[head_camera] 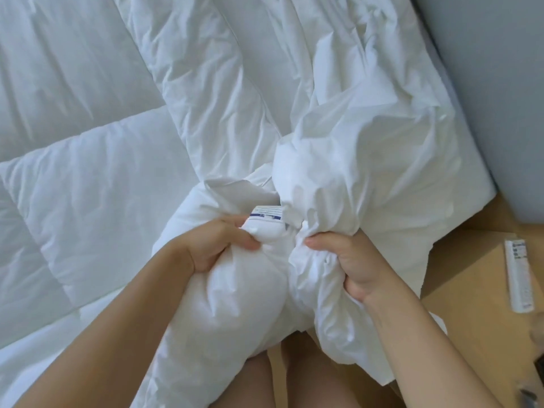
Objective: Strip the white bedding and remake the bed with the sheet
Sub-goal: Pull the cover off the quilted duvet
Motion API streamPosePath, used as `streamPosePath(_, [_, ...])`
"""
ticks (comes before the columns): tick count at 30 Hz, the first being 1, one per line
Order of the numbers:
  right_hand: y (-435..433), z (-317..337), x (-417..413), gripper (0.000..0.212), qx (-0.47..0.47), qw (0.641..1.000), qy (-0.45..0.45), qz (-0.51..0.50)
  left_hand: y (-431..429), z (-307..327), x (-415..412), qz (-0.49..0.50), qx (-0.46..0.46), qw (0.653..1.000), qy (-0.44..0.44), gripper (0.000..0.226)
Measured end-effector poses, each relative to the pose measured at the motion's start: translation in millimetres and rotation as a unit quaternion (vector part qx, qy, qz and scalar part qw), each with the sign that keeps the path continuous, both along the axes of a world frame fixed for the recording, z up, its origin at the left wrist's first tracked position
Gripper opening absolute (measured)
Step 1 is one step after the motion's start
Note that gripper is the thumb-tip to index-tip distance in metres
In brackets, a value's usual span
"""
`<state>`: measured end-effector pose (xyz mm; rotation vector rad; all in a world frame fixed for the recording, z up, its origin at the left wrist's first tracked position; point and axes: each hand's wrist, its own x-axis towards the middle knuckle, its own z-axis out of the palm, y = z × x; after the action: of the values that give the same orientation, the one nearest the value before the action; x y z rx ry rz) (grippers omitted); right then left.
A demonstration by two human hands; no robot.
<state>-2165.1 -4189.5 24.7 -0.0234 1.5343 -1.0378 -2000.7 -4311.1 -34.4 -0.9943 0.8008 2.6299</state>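
A quilted white duvet (pixel 97 201) lies spread over the bed on the left. One corner of it, bearing a white care label with blue print (pixel 266 214), is bunched up in front of me. My left hand (pixel 212 245) is shut on that padded corner just below the label. Thin, crumpled white cover fabric (pixel 353 160) billows up to the right of the corner. My right hand (pixel 347 263) grips a fistful of this cover. The two hands are close together, almost touching. The mattress surface under the bedding is hidden.
A wooden bedside table (pixel 471 304) stands at the lower right with a white remote control (pixel 519 275) lying on it. A grey-blue wall or headboard (pixel 500 83) runs along the right edge. My bare legs (pixel 297 378) show at the bottom, against the bed's side.
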Motion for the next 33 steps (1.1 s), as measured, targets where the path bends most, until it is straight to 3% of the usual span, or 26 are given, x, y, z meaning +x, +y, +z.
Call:
streamPosePath(1, [-2,-1,-1,0.028,0.01,1.0,0.02,0.006,0,1,-2,-0.022,-0.038,0.999,-0.015,0.053])
streamPosePath(3, [-5,-5,-2,0.026,0.032,0.997,0.064,0.019,2,8,-10,-0.067,-0.197,0.977,-0.051,0.047])
streamPosePath(5, [-9,-6,0,0.023,0.051,0.992,0.107,0.045,6,18,-24,-0.104,-0.333,0.934,-0.074,0.021])
streamPosePath(6, [-11,-5,1,0.022,0.057,0.989,0.127,0.056,8,22,-30,-0.124,-0.373,0.916,-0.075,0.015])
streamPosePath(8, [-10,0,-2,0.021,0.064,0.985,0.151,0.062,14,24,-38,-0.169,-0.407,0.894,-0.076,0.027])
streamPosePath(10, [-2,6,-9,0.022,0.061,0.984,0.147,0.074,22,27,-41,-0.213,-0.38,0.899,-0.049,0.043])
streamPosePath(12, [6,12,-16,0.025,0.049,0.985,0.132,0.098,26,30,-42,-0.19,-0.303,0.933,-0.031,0.046])
streamPosePath(15, [15,18,-21,0.032,0.027,0.984,0.128,0.122,36,32,-49,-0.057,-0.195,0.979,-0.036,0.038])
streamPosePath(19, [31,17,-15,0.023,0.022,0.982,0.138,0.125,49,35,-60,0.073,-0.174,0.977,-0.099,0.025])
streamPosePath(22, [38,16,-20,0.029,0.003,0.99,0.075,0.123,53,35,-58,0.081,-0.145,0.982,-0.095,0.023])
streamPosePath(25, [42,19,-41,0.05,-0.009,0.991,-0.051,0.127,52,35,-49,0.101,-0.07,0.991,-0.049,0.026])
streamPosePath(29, [53,19,-43,0.051,-0.024,0.987,-0.086,0.136,58,38,-56,0.105,-0.123,0.986,-0.048,0.025])
streamPosePath(33, [60,17,-30,0.051,-0.053,0.995,-0.039,0.078,74,48,-68,0.114,-0.203,0.972,-0.033,0.025])
